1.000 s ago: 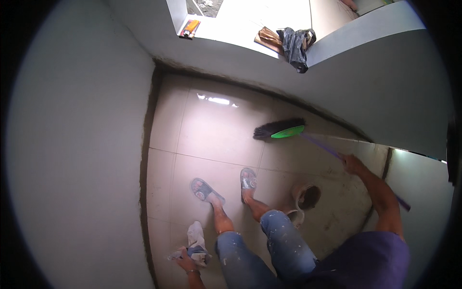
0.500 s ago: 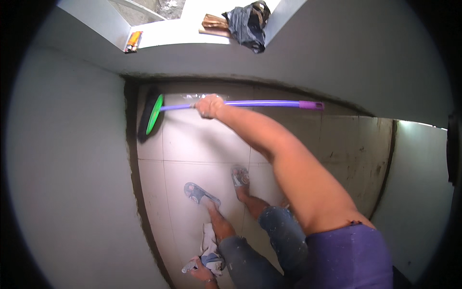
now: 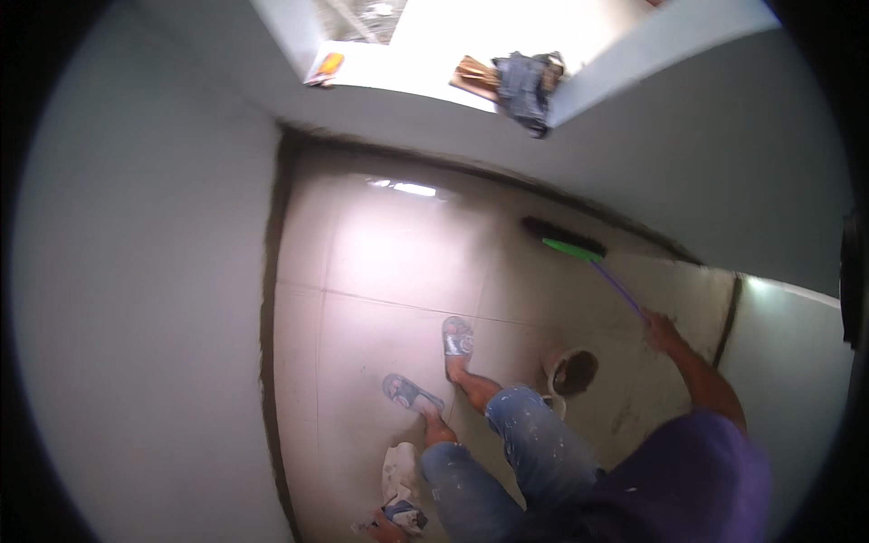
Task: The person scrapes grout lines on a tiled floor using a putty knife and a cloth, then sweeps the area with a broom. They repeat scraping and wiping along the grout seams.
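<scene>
Hands first: the right hand (image 3: 659, 330) is closed around the slim, smooth purple handle of a long-handled broom (image 3: 568, 248), which has a bright green head and a straight row of dense black bristles. The bristles lie low over the floor, near the base of the far wall. The left hand (image 3: 389, 528), blurred at the lower edge, has its fingers curled on a crumpled, off-white cloth (image 3: 398, 475) with bluish-grey patches; the cloth hangs in soft, uneven folds beside the person's lower leg.

Between the broom and the legs stands a round, whitish bucket (image 3: 550, 366) with a dark brown inside; a second pale, rounded container (image 3: 556, 408) shows just beside it, partly hidden by a knee. The person wears faded blue denim shorts (image 3: 534, 430) flecked with white, a purple top (image 3: 701, 471) and grey open-toed sandals (image 3: 457, 338).

Underfoot, large glossy beige tiles (image 3: 398, 244) reflect a patch of light. A rough, dark strip (image 3: 269, 299) edges them along the smooth grey wall (image 3: 145, 299). On the bright white ledge above sit a wrinkled black plastic bag (image 3: 523, 86), a flat brown piece (image 3: 476, 77) touching it, and a small orange object (image 3: 330, 65) well apart.
</scene>
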The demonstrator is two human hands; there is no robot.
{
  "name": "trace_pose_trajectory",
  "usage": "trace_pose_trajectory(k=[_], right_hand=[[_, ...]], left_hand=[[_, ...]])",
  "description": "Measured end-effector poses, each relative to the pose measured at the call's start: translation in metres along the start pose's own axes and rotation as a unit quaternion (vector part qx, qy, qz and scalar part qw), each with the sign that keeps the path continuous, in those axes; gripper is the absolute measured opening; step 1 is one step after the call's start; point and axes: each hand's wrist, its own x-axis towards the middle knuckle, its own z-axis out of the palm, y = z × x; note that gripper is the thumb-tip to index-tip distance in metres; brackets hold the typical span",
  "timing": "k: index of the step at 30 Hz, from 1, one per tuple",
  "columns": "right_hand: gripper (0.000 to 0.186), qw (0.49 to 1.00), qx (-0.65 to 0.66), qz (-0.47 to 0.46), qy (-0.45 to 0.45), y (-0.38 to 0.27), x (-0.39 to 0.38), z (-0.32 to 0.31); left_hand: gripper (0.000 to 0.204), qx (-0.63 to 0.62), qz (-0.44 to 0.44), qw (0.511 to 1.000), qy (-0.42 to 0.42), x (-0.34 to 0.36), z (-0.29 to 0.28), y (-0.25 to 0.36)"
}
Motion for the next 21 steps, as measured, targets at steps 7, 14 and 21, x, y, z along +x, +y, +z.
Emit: trace_pose_trajectory(k=[7, 14, 21], right_hand=[[0.060, 0.960, 0.175, -0.207, -0.073, -0.257, -0.009, 0.035], [0.054, 0.954, 0.037, -0.297, 0.032, -0.597, 0.035, 0.099], [0.053, 0.859, -0.149, -0.490, 0.006, -0.573, -0.045, 0.300]], left_hand=[[0.047, -0.121, -0.054, 0.990, 0.046, 0.000, -0.009, 0.065], [0.028, -0.175, -0.009, 0.984, -0.008, 0.045, -0.008, 0.048], [0.026, -0.208, -0.032, 0.978, 0.012, 0.064, -0.013, 0.012]])
